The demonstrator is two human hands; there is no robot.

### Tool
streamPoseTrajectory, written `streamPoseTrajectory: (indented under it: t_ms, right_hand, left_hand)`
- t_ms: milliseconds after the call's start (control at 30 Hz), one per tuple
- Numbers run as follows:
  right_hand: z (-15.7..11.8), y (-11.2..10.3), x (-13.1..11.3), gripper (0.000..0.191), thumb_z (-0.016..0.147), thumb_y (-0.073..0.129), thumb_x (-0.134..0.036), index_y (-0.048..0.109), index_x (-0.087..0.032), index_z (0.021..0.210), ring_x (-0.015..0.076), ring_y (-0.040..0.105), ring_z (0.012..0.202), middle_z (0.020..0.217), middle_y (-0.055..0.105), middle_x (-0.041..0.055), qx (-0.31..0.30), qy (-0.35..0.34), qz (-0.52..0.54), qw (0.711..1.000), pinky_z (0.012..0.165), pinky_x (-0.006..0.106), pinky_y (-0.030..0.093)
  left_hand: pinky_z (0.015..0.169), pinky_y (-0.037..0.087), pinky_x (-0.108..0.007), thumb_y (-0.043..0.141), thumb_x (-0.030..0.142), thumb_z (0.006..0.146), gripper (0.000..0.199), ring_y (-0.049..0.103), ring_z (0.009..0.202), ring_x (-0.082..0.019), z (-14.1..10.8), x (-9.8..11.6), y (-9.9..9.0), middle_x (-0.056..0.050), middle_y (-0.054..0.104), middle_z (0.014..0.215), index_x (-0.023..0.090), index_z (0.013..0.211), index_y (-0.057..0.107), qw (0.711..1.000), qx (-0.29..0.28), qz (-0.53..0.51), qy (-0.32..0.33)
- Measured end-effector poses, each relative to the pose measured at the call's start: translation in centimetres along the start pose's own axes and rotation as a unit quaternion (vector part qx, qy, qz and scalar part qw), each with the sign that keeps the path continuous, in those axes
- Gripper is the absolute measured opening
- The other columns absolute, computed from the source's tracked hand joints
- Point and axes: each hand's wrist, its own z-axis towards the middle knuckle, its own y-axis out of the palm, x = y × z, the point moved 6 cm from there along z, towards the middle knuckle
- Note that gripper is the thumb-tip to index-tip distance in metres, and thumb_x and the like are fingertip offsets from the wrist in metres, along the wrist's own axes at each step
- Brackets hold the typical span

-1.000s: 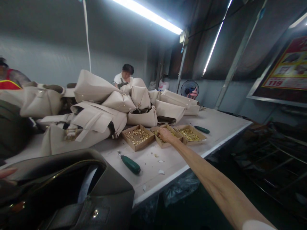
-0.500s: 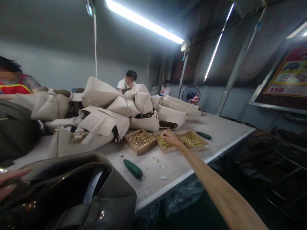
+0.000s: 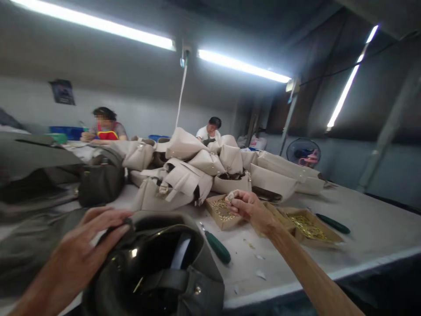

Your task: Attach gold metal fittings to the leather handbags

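On my feed, a second dark bag (image 3: pixel 101 184) sits just beyond the wearer's left hand (image 3: pixel 77 248), which has its fingers and thumb pinched on the rim of an open dark bag (image 3: pixel 208 274). That open bag lies just to the right of this hand, its mouth facing up and its dark inside showing. Farther beyond the hand I see a heap of pale bags (image 3: pixel 184 147). Between the two hands, a green-handled tool (image 3: pixel 217 248) rests on the table. The left box (image 3: pixel 214 216), with small gold pieces in it, stands partly behind the right hand (image 3: pixel 251 208). That hand's thumb and fingertips are drawn together; whether anything small is between them, I can't tell. Right of it, the wrist partly hides a middle box (image 3: pixel 276 213), then comes the right box (image 3: pixel 314 242), and just beyond that another green tool (image 3: pixel 334 224).
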Motion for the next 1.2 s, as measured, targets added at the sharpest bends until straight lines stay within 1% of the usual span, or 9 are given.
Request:
streamPoseTrajectory:
  t_ms: [33,100,200,300,367,533,733,967,1200]
  right_hand:
    - [0.3,2.3,-1.0,0.031,0.075,0.069,-0.041,0.053,-0.016,0.082,0.0073,0.043,0.058,0.07,0.049,-0.0023,-0.023,-0.006,0.013,1.0,0.054,0.022,0.034]
    - [0.7,6.9,-2.9,0.025,0.078,0.068,-0.037,0.055,-0.016,0.081,0.0077,0.043,0.055,0.065,0.05,-0.0024,-0.067,-0.025,0.007,0.997,0.052,0.022,0.033]
    - [1.3,12.9,-5.0,0.018,0.081,0.064,-0.033,0.057,-0.016,0.08,0.0088,0.044,0.054,0.062,0.051,-0.0021,-0.109,-0.065,-0.036,0.991,0.052,0.023,0.035]
    - [2.1,17.2,-5.6,0.014,0.081,0.062,-0.03,0.058,-0.017,0.081,0.0095,0.045,0.054,0.064,0.051,-0.0019,-0.119,-0.086,-0.042,0.988,0.05,0.023,0.036]
    - [2.8,18.9,-5.3,0.013,0.08,0.061,-0.029,0.057,-0.017,0.08,0.0095,0.045,0.054,0.062,0.051,-0.0027,-0.116,-0.083,-0.047,0.989,0.051,0.023,0.037]
    - [4.3,20.2,-3.9,0.012,0.08,0.058,-0.03,0.058,-0.017,0.079,0.0094,0.043,0.054,0.059,0.049,-0.0039,-0.111,-0.052,-0.072,0.99,0.052,0.022,0.037]
    - [5.2,20.6,-2.9,0.015,0.079,0.06,-0.031,0.058,-0.017,0.078,0.0089,0.042,0.054,0.06,0.049,-0.0037,-0.109,-0.042,-0.083,0.99,0.05,0.021,0.034]
    - [5.7,20.7,-2.6,0.014,0.079,0.058,-0.03,0.059,-0.016,0.077,0.0092,0.043,0.053,0.059,0.05,-0.0036,-0.102,-0.059,-0.118,0.986,0.05,0.022,0.034]
    - [5.8,20.7,-2.3,0.015,0.079,0.058,-0.03,0.06,-0.015,0.08,0.0091,0.044,0.054,0.063,0.053,-0.0025,-0.094,-0.054,-0.122,0.987,0.051,0.021,0.034]
  left_hand:
    - [0.091,0.049,-0.039,0.052,0.05,0.081,0.024,0.058,0.1,-0.023,0.0,0.5,-0.3,0.004,0.061,0.101,0.033,0.091,0.065,1.0,0.016,0.0,0.017]
    - [0.085,0.051,-0.033,0.051,0.041,0.084,0.021,0.06,0.094,-0.019,0.1,1.3,-0.2,0.0,0.06,0.102,0.029,0.095,0.064,1.0,0.004,-0.002,0.015]
    - [0.085,0.05,-0.031,0.052,0.029,0.085,0.015,0.058,0.093,-0.017,0.4,2.1,-0.2,-0.003,0.059,0.101,0.023,0.093,0.063,1.0,0.008,-0.003,0.0]
    - [0.086,0.048,-0.033,0.053,0.024,0.084,0.011,0.059,0.089,-0.016,0.5,2.3,-0.4,-0.003,0.058,0.097,0.022,0.091,0.061,1.0,0.013,-0.011,-0.023]
    - [0.088,0.046,-0.035,0.054,0.023,0.084,0.01,0.058,0.088,-0.017,0.5,2.3,-0.5,-0.003,0.059,0.096,0.022,0.09,0.061,0.999,0.014,-0.011,-0.033]
    - [0.089,0.044,-0.036,0.056,0.021,0.083,0.006,0.057,0.091,-0.018,0.6,2.4,-0.8,-0.002,0.06,0.094,0.021,0.085,0.062,0.999,0.017,-0.026,-0.041]
    - [0.087,0.045,-0.034,0.057,0.018,0.082,0.006,0.058,0.088,-0.016,0.6,2.5,-0.8,-0.002,0.058,0.095,0.021,0.087,0.061,0.996,0.015,-0.064,-0.066]
    - [0.088,0.044,-0.037,0.057,0.02,0.083,0.005,0.057,0.089,-0.017,0.5,2.4,-0.9,-0.002,0.058,0.095,0.021,0.086,0.062,0.996,0.015,-0.057,-0.063]
    - [0.085,0.047,-0.032,0.058,0.016,0.081,0.008,0.058,0.089,-0.016,0.7,2.5,-0.8,-0.002,0.057,0.094,0.02,0.085,0.062,0.995,0.014,-0.082,-0.059]
